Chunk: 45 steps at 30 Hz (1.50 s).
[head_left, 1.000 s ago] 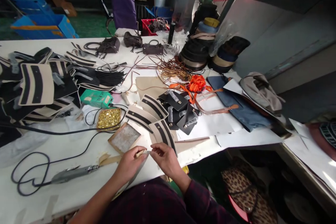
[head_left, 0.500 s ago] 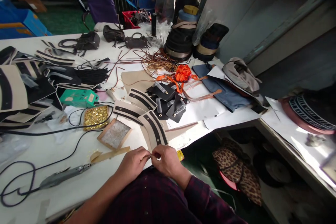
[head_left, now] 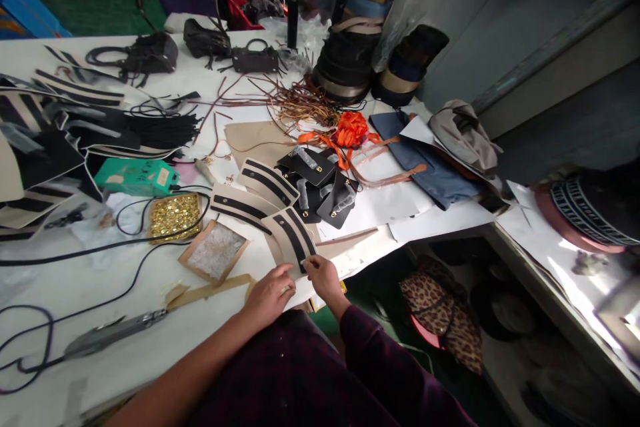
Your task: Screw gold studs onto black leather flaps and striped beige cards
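Note:
Three curved beige pieces with black stripes lie overlapping near the table's front edge. The nearest striped piece [head_left: 289,232] has small round metal fasteners on its dark stripe. My right hand [head_left: 324,278] is pinched at the lower end of this piece, its fingertips covering part of the edge. Left of it, my left hand [head_left: 271,291] is held just above the table edge, fingers apart and slightly bent, with nothing visible in it. Small black leather pieces [head_left: 320,193] with gold hardware and clear wrapping lie behind the striped ones.
A tray of gold fasteners [head_left: 175,217] and a box of pale small parts [head_left: 214,250] stand to the left. A corded electric screwdriver [head_left: 113,333] lies at the front left. Orange ribbon [head_left: 351,129] and stacked strap rolls [head_left: 345,63] are farther back.
My hands, pinched together before, have separated. The right one has moved up to the striped piece's end, and the left has opened. The view has shifted slightly.

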Each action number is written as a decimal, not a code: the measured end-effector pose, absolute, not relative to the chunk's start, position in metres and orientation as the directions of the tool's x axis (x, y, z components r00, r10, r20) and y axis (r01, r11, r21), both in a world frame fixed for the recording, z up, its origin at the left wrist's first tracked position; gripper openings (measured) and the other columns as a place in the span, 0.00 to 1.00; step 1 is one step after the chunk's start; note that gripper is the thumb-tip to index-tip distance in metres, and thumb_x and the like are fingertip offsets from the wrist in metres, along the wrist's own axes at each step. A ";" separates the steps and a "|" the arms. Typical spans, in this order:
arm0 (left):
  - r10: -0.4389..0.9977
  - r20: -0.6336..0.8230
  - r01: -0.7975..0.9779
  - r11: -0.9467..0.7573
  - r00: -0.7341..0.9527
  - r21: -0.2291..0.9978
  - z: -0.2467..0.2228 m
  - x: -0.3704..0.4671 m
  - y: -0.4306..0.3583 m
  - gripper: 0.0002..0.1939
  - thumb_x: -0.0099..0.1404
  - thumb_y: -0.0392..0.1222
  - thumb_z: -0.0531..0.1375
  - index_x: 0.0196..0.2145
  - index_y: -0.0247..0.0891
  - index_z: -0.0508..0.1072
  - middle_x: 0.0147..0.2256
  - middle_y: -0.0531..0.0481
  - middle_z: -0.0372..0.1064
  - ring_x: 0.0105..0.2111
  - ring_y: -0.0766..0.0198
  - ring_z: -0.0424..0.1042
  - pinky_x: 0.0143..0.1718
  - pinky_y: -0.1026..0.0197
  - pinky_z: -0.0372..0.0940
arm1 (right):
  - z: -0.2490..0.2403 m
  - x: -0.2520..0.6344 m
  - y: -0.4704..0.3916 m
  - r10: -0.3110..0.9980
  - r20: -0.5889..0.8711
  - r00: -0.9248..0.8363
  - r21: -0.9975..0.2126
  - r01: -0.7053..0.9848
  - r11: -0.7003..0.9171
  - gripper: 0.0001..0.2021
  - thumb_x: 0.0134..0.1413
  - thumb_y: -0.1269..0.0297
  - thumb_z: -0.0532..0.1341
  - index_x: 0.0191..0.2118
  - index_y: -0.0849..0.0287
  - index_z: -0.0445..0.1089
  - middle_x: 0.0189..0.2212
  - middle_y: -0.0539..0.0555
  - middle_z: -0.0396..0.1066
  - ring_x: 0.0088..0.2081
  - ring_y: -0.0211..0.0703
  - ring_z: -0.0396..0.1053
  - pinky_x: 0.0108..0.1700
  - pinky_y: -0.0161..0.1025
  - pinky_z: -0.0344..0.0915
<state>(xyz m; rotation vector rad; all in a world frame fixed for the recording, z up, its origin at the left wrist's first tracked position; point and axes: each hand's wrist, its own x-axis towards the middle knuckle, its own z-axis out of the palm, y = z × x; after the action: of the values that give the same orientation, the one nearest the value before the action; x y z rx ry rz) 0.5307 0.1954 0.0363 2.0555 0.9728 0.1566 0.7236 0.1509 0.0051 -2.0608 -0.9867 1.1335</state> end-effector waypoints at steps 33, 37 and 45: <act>0.474 -0.320 0.541 -0.461 0.821 0.704 0.014 0.550 0.218 0.09 0.61 0.31 0.59 0.28 0.38 0.79 0.63 0.42 0.68 0.62 0.46 0.64 0.55 0.50 0.64 | -0.020 0.735 0.175 0.671 -0.450 0.590 -0.539 0.419 -0.731 0.12 0.49 0.53 0.67 0.33 0.55 0.71 0.26 0.51 0.75 0.30 0.45 0.72 0.32 0.38 0.58; 0.522 -0.328 0.556 -0.370 0.787 0.744 0.015 0.549 0.216 0.08 0.64 0.33 0.59 0.33 0.40 0.78 0.53 0.43 0.76 0.57 0.52 0.69 0.55 0.55 0.65 | -0.021 0.740 0.171 0.683 -0.463 0.565 -0.625 0.338 -0.703 0.13 0.52 0.51 0.65 0.32 0.57 0.72 0.26 0.52 0.76 0.29 0.44 0.73 0.32 0.37 0.62; 0.650 -0.404 0.621 -0.134 0.644 0.772 0.023 0.537 0.207 0.16 0.64 0.34 0.59 0.49 0.41 0.77 0.45 0.47 0.80 0.45 0.57 0.78 0.47 0.60 0.68 | 0.013 0.726 0.134 0.817 -0.430 0.383 -0.809 0.238 -0.537 0.16 0.60 0.51 0.61 0.41 0.60 0.75 0.27 0.50 0.75 0.29 0.41 0.73 0.34 0.36 0.67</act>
<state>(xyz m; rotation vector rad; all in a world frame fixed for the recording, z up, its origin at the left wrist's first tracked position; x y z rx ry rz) 0.5371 0.2072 0.0227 1.8170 1.0181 0.0345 0.7260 0.1340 0.0126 -1.9884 -0.9039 1.1338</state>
